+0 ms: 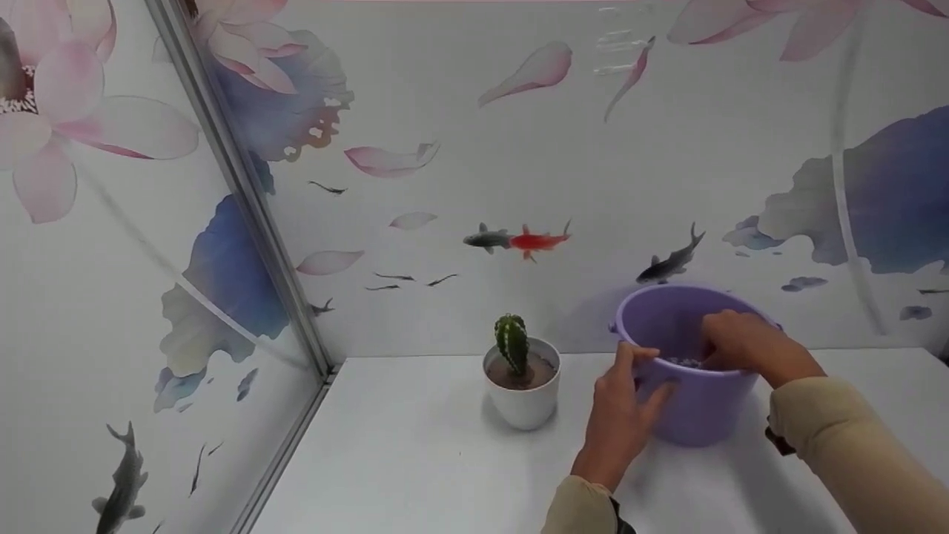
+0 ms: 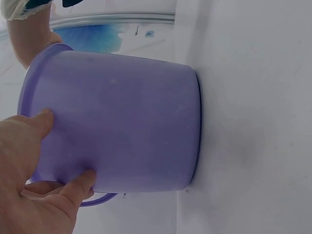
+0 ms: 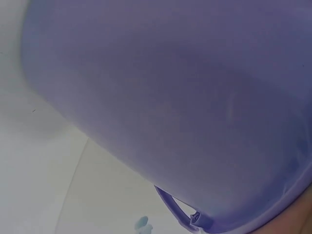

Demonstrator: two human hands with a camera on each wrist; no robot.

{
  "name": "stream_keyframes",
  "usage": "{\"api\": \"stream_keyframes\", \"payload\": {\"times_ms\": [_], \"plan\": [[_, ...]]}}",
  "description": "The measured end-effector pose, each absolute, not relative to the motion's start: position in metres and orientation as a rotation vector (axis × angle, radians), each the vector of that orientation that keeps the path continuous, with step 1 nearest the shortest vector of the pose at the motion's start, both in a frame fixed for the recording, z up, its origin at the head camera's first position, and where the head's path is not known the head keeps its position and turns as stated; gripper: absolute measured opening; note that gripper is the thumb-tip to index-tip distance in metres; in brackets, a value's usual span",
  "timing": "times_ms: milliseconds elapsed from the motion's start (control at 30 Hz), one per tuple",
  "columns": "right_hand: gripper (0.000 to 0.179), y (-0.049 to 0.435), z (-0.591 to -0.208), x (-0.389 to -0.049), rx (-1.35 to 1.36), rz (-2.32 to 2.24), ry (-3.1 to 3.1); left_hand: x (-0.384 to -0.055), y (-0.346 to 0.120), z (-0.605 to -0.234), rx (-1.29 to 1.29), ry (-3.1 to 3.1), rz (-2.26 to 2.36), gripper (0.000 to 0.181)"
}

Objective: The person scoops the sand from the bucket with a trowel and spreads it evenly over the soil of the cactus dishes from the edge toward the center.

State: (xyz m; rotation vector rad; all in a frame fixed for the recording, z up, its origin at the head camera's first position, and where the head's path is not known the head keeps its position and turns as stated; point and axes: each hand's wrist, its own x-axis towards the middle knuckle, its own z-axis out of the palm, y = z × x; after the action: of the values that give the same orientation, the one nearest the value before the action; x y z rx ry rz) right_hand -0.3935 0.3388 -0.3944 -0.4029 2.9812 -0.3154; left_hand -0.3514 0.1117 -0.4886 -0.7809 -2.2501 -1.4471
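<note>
A purple plastic bucket (image 1: 704, 408) stands upright on the white table, right of centre. My left hand (image 1: 619, 411) grips its near left side at the rim, with fingers and thumb against the wall; the left wrist view shows that hand (image 2: 36, 170) on the outer wall. Over the rim, my right hand (image 1: 756, 345) reaches down into the bucket, and its fingertips are hidden inside. Some small pale, glinting material (image 1: 682, 362) shows at the bottom of the opening beside it. The right wrist view is mostly filled by the bucket's outer wall (image 3: 161, 97).
A small cactus (image 1: 511, 345) grows in a white pot (image 1: 523, 408) to the left of the bucket. Behind the table (image 1: 400, 445) rises a wall panel (image 1: 460, 297) printed with flowers and fish. A metal frame strip (image 1: 245, 185) runs along the left corner.
</note>
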Motion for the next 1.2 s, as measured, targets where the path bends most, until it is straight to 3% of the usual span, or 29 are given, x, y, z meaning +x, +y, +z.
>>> {"api": "stream_keyframes", "payload": {"times_ms": [500, 1200], "plan": [[0.015, 0.343, -0.389, -0.396, -0.528, -0.435, 2.959, -0.353, 0.112, -0.488, -0.763, -2.238, -1.52, 0.042], [0.011, 0.357, -0.383, -0.385, -0.699, -0.5, 3.077, -0.353, 0.112, -0.492, -0.801, -2.211, -1.532, 0.043]]}}
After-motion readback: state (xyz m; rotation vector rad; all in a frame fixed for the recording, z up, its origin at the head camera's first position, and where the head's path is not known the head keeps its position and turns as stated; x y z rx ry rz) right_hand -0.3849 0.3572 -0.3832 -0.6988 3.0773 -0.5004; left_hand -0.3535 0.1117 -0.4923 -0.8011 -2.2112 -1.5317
